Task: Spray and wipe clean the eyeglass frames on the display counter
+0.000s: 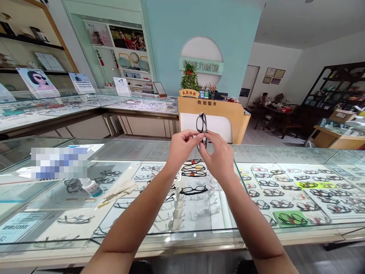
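Note:
A pair of dark-framed eyeglasses (202,122) is held up on end above the glass display case (159,152), one lens above my fingers and the other partly hidden behind them. My left hand (184,146) pinches the frame near its middle from the left. From the right, my right hand (219,154) grips the same frame with its fingers closed. Below the hands, a black pair of glasses (194,190) lies on the counter, with more frames in rows around it.
To the left are a small white bottle (91,187), a beige cloth (121,189) and papers. Many frames fill the case on the right, one on a green card (291,219). Beyond stands a wooden cashier desk (242,121) with a plant (189,78). People sit far back right.

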Demonstrator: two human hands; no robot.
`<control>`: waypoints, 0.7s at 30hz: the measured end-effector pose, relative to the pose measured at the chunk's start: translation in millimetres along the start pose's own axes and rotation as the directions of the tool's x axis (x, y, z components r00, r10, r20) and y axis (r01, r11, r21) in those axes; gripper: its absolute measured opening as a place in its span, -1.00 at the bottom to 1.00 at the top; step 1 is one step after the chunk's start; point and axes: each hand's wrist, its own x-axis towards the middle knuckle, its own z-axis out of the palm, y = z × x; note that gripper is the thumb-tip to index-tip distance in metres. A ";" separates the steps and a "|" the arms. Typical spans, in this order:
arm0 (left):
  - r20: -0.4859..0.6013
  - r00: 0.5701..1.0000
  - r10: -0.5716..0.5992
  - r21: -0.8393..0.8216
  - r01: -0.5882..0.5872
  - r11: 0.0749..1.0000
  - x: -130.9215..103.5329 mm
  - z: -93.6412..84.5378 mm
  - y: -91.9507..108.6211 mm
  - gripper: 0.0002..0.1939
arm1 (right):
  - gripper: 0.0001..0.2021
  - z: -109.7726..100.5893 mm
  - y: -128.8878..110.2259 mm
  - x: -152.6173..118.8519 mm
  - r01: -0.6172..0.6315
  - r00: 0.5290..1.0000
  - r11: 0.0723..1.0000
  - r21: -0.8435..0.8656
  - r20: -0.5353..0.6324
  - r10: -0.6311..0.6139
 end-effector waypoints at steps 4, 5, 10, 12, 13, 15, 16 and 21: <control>0.106 0.994 -0.006 0.179 -0.014 0.984 -4.1 -10.5 -16.4 -0.65 | -0.80 -2.6 23.8 -17.7 -0.032 0.995 0.999 -0.023 -0.095 0.029; 0.143 0.990 -0.007 0.258 -0.030 0.966 -6.5 -14.7 -22.6 -0.64 | -0.72 -1.3 35.0 -21.9 -0.067 0.989 0.997 -0.047 -0.134 0.060; 0.475 0.867 -0.151 0.606 -0.199 0.770 -22.3 -32.7 -56.1 -0.62 | -0.41 15.5 94.9 -41.9 -0.298 0.954 0.949 -0.099 -0.040 0.296; 0.550 0.801 -0.235 0.646 -0.230 0.728 -28.0 -34.3 -68.5 -0.60 | -0.39 22.9 109.3 -47.8 -0.331 0.943 0.940 -0.083 0.008 0.333; 0.564 0.782 -0.264 0.660 -0.235 0.714 -30.3 -34.1 -74.2 -0.59 | -0.38 26.1 113.7 -50.1 -0.335 0.941 0.939 -0.080 0.012 0.337; 0.584 0.753 -0.304 0.678 -0.246 0.692 -34.0 -32.3 -84.9 -0.62 | -0.37 31.6 118.6 -53.3 -0.338 0.940 0.937 -0.088 0.016 0.340; 0.594 0.736 -0.323 0.686 -0.255 0.681 -35.4 -31.3 -89.8 -0.65 | -0.36 34.0 120.0 -54.4 -0.340 0.938 0.935 -0.099 0.030 0.345; 0.613 0.688 -0.389 0.718 -0.279 0.638 -38.1 -28.9 -110.6 -0.78 | -0.33 44.4 127.2 -59.2 -0.340 0.931 0.933 -0.119 0.099 0.351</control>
